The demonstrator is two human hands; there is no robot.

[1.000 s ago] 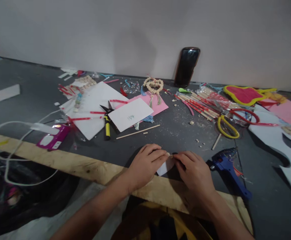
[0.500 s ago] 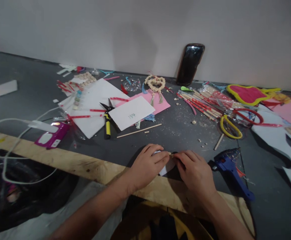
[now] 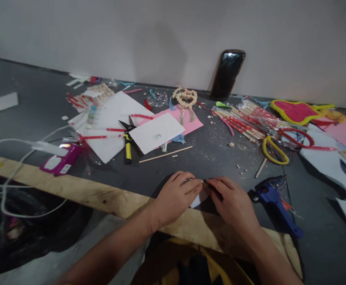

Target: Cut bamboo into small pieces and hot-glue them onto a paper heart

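Note:
My left hand (image 3: 177, 194) rests at the table's front edge, its fingers curled over a small piece of white paper (image 3: 199, 198) and pressing it down. Facing it, my right hand (image 3: 232, 200) is closed, with thumb and forefinger pinched at the paper's upper edge. Between the fingertips of both hands shows a tiny pale bit (image 3: 204, 183), too small to name and partly hidden. A thin wooden stick (image 3: 165, 154) lies beyond my hands, with a short cut piece (image 3: 174, 156) beside it. To the right of my right hand lies a blue glue gun (image 3: 275, 204).
Yellow-handled pliers (image 3: 127, 148) lie beside a white card (image 3: 157, 133) marked with writing. Scissors (image 3: 275, 150) and wrapped sticks (image 3: 238, 122) are at the right. A phone (image 3: 228, 74) leans on the wall. A purple box (image 3: 61, 159) and white cable (image 3: 21, 162) are at the left.
Both hands stay at the paper in nearly the same place. My right fingertips have shifted slightly at its upper edge, and the view has moved a little.

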